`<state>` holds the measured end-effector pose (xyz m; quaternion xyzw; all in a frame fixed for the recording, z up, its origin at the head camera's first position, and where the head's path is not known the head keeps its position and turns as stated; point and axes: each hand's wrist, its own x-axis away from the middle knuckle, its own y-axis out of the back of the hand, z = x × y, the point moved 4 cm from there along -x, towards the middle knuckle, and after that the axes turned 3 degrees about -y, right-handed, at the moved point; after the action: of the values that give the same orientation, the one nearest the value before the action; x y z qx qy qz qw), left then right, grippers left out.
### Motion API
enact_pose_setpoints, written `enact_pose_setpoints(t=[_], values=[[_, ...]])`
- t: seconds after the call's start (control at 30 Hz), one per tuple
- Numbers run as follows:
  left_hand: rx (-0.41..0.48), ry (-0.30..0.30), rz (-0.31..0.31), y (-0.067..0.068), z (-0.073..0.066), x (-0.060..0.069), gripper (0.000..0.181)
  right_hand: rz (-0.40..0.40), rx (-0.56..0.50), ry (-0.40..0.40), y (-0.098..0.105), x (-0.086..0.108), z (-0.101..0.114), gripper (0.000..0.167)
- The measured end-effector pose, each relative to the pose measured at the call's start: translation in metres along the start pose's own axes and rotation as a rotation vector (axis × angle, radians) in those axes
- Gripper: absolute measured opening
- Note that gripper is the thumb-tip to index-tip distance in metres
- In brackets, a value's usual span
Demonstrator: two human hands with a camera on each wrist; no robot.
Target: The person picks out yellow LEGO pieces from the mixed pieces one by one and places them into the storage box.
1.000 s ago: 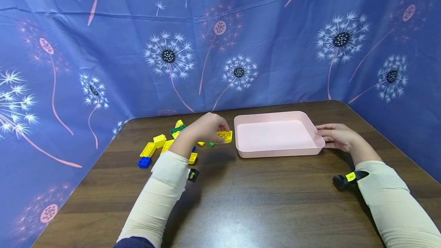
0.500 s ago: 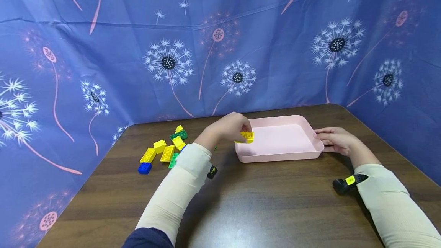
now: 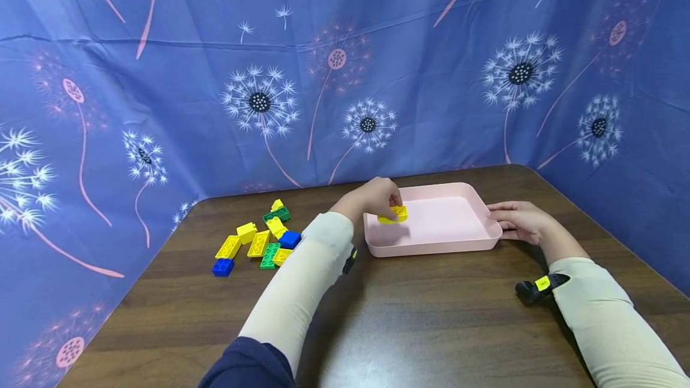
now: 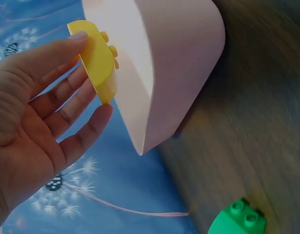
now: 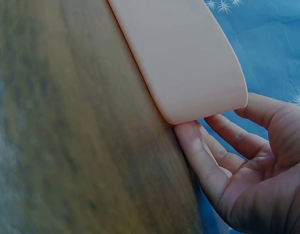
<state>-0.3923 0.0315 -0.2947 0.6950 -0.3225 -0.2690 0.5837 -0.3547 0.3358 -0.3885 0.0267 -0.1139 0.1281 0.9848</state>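
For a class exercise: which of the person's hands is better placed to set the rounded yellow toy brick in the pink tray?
Probably the left hand: it pinches the rounded yellow toy brick above the pink tray. The right hand touches the tray's right end, holding no brick.

The yellow brick (image 4: 99,61) is small and glossy, with a rounded outline and a row of round studs along one edge. It is pinched in the left hand (image 3: 375,196), the thumb pressed to its side, and hangs over the nine o'clock part of the tray (image 3: 450,220), above the tray's floor, its shadow falling on the pink surface beneath. The tray is pale pink, smooth, shallow and rectangular, with rounded corners and low walls. It stands level on the table (image 3: 431,304), its long sides at twelve and six o'clock. At three o'clock, fingers of the right hand (image 3: 527,223) touch its short end wall.
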Motion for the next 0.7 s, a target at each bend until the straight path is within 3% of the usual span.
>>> enact_pose_setpoints(t=[0.2,0.4,0.57,0.7], values=[[0.037,0.129,0.041,-0.013,0.008,-0.014,0.026,0.0,0.02,0.0,-0.001,0.0,-0.001,0.028],[0.035,0.236,0.051,-0.023,0.013,-0.017,0.021,-0.025,0.052,-0.005,-0.001,0.0,0.0,0.038],[0.007,0.302,0.053,-0.028,0.016,-0.016,0.024,-0.02,0.059,-0.006,0.0,0.0,0.0,0.039],[-0.01,0.31,0.038,-0.029,0.018,-0.017,0.032,-0.021,0.044,-0.01,0.0,0.001,0.0,0.033]])
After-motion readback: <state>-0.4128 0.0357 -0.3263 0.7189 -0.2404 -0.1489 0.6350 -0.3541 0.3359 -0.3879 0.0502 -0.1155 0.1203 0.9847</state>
